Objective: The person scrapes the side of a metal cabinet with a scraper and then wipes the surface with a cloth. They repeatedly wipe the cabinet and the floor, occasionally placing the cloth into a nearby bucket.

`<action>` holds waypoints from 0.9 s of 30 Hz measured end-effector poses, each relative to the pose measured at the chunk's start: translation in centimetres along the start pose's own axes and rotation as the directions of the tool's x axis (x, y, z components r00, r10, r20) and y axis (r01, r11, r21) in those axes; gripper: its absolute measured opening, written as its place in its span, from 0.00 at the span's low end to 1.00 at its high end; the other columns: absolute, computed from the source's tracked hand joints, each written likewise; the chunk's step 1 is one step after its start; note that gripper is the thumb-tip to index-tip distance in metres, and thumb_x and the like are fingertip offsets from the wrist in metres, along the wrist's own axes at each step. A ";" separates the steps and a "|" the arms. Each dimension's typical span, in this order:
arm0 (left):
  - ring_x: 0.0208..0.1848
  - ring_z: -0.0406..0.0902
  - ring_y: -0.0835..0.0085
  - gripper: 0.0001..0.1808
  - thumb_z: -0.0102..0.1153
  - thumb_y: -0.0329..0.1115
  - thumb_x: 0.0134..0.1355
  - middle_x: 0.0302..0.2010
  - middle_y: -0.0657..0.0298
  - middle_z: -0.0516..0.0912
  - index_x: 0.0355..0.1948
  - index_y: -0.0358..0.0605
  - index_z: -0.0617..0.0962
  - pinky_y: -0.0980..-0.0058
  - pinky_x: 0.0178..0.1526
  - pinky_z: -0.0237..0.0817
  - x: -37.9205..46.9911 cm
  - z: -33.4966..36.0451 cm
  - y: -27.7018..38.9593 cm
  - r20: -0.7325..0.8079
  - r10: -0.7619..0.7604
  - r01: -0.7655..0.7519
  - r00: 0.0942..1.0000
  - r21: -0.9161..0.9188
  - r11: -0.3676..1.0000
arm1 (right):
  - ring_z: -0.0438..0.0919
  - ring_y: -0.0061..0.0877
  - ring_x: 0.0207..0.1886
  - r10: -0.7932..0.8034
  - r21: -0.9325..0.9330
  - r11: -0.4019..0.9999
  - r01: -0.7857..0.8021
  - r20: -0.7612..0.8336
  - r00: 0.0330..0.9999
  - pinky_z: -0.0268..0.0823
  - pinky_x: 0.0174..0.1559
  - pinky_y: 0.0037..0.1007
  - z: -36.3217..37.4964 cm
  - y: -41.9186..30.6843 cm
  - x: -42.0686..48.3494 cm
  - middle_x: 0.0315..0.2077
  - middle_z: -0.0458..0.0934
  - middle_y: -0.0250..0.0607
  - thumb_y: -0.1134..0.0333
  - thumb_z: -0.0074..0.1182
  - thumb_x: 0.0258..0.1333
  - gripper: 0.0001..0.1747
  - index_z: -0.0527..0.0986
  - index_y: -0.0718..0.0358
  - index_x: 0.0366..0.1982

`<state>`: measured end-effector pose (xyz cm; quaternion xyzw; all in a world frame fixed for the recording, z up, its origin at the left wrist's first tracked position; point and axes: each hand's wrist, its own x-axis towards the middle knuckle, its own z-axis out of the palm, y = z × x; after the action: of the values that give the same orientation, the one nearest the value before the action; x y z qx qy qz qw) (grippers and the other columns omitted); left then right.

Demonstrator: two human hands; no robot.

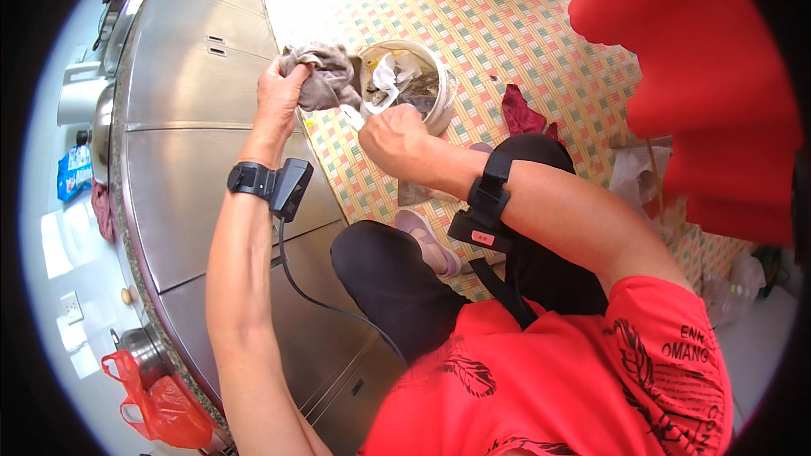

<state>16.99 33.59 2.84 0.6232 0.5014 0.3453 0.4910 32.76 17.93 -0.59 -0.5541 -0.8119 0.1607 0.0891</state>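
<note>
My left hand (279, 92) grips a crumpled grey-brown cloth (324, 76) beside the stainless steel cabinet doors (190, 88). Just right of the cloth stands a round whitish bucket (447, 98) holding white tissue or plastic (388, 76) and dark scraps. My right hand (396, 133) is curled at the bucket's near rim, its fingers mostly hidden from view. A bit of white material shows beside its fingers; whether the hand holds it, I cannot tell. Both wrists wear black straps with small black devices.
Dark red cloth pieces (523, 111) lie on the woven-pattern floor (488, 12) right of the bucket. A red cloth (716, 76) hangs at the upper right. Clear plastic bags (643, 174) lie below it. Along the left runs a granite counter edge (136, 253) with a steel pot (142, 354) and a red plastic bag (168, 415).
</note>
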 end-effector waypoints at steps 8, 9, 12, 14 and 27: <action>0.43 0.84 0.75 0.16 0.69 0.36 0.65 0.44 0.62 0.86 0.50 0.40 0.82 0.74 0.46 0.76 -1.4 -0.7 1.5 -0.006 -0.109 0.108 0.994 -0.111 0.988 | 0.89 0.31 0.40 0.223 0.145 0.964 -0.223 0.013 0.975 0.78 0.34 0.35 -0.1 0.4 1.8 0.38 0.89 0.40 0.68 0.60 0.58 0.19 0.80 0.65 0.52; 0.44 0.84 0.75 0.16 0.69 0.37 0.65 0.44 0.62 0.86 0.50 0.40 0.82 0.74 0.46 0.76 -1.6 -0.5 1.6 -0.021 -0.058 0.055 0.998 -0.152 0.987 | 0.89 0.31 0.40 0.241 0.174 0.955 -0.239 0.009 0.971 0.78 0.34 0.36 -0.1 0.2 1.8 0.38 0.89 0.42 0.68 0.59 0.59 0.26 0.75 0.68 0.59; 0.44 0.84 0.74 0.17 0.69 0.37 0.65 0.45 0.63 0.86 0.50 0.40 0.82 0.74 0.48 0.75 -2.0 0.7 1.6 0.017 -0.149 0.150 0.989 -0.197 0.969 | 0.87 0.36 0.32 0.241 0.197 0.957 -0.212 -0.139 0.960 0.77 0.30 0.39 1.1 0.3 2.2 0.30 0.87 0.46 0.62 0.60 0.59 0.29 0.72 0.75 0.57; 0.44 0.83 0.74 0.18 0.69 0.38 0.65 0.46 0.63 0.86 0.50 0.39 0.82 0.74 0.51 0.74 -2.6 1.2 1.6 0.031 -0.159 0.162 0.987 -0.149 0.976 | 0.87 0.37 0.31 0.208 0.210 0.965 -0.161 -0.227 0.952 0.77 0.30 0.40 1.6 0.3 2.4 0.29 0.87 0.46 0.63 0.59 0.57 0.21 0.79 0.73 0.46; 0.55 0.82 0.67 0.22 0.60 0.46 0.71 0.55 0.62 0.85 0.58 0.45 0.78 0.66 0.59 0.73 -6.8 0.7 2.8 -0.017 -0.226 0.180 0.974 -0.553 0.814 | 0.84 0.44 0.31 0.389 0.802 0.571 0.174 -0.451 0.803 0.76 0.36 0.42 -0.8 -0.7 2.5 0.25 0.82 0.56 0.67 0.52 0.55 0.13 0.82 0.67 0.35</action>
<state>16.66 26.79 5.73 0.3849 0.4650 0.4450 0.6615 31.46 20.16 0.34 -0.5218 -0.5381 0.3415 0.5670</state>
